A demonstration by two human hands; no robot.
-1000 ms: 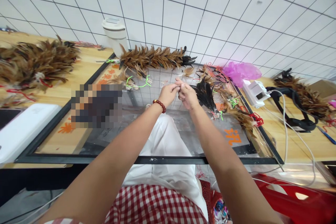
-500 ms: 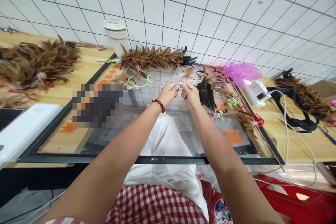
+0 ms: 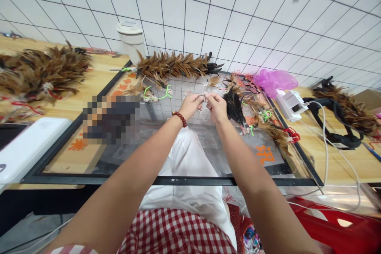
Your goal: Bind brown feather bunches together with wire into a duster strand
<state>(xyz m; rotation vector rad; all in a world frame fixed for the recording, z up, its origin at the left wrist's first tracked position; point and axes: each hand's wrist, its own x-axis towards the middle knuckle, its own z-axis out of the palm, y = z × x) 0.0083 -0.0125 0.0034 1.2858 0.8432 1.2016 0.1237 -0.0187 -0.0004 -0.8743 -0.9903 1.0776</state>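
L hand (image 3: 191, 104) + R hand (image 3: 216, 106) both pinch a small pale feather bit (image 3: 203, 95) btwn fingertips, over glass-top bench (image 3: 190, 154); white lidded cup (image 3: 131, 41) at white tiled wall (image 3: 238, 8)

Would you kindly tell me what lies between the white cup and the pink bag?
In the head view, a long brown feather duster lies between the white cup and the pink bag.
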